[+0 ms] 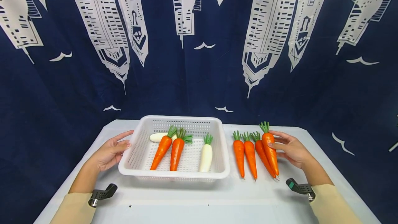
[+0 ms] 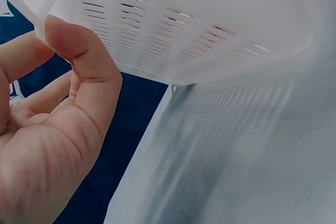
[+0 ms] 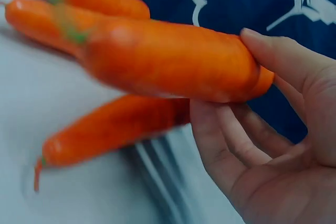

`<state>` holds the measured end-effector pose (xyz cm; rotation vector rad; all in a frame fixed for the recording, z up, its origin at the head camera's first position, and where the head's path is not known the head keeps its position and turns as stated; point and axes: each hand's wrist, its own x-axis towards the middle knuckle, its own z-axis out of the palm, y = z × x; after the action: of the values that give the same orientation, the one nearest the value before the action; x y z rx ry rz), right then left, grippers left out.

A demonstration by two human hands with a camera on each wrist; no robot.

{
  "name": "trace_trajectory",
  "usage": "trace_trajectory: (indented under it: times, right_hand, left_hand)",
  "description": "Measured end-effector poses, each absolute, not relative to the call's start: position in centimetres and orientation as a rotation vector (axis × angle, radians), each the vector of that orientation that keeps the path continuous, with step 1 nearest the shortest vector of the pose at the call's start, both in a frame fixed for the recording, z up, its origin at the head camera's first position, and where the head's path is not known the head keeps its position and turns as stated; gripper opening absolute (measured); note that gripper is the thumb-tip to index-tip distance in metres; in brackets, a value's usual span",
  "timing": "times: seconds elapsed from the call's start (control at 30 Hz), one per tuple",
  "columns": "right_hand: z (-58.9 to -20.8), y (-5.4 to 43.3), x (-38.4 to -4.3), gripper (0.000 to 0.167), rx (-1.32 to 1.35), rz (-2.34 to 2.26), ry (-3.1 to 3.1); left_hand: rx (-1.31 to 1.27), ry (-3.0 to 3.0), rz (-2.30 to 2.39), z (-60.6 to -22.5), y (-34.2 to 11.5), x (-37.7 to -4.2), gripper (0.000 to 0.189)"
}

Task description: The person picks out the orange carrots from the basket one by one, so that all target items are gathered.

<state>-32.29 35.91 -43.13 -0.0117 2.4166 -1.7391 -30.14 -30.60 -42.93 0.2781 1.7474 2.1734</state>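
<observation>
My left hand (image 1: 111, 151) pinches the left rim of a white plastic basket (image 1: 192, 175) between thumb and fingers; the left wrist view shows the thumb (image 2: 71, 38) bent over that rim. Two orange carrots (image 1: 160, 153) and two white radishes (image 1: 206, 158) lie inside, one radish partly behind the carrots. On the right, my right hand (image 1: 289, 148) holds a carrot (image 3: 168, 61) with green stems, thumb on one side and fingers on the other. This carrot overlaps a neighbouring carrot (image 1: 262, 155) in the head view.
Two more carrots (image 1: 238, 156) lie side by side on the white table (image 1: 174, 203), between the basket and the held carrot. Behind the table hangs a dark blue cloth (image 1: 186, 85) with white buildings. Both wrists wear black camera mounts (image 1: 104, 193).
</observation>
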Motion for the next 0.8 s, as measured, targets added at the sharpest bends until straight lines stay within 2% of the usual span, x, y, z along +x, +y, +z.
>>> trace_trajectory:
  times: [0.8]
  right_hand:
    - [-45.5,39.0,-33.9,0.071,0.047,-1.716,2.361]
  left_hand:
    - [0.312,1.712,2.194,-43.1,-30.6,-30.2,0.069]
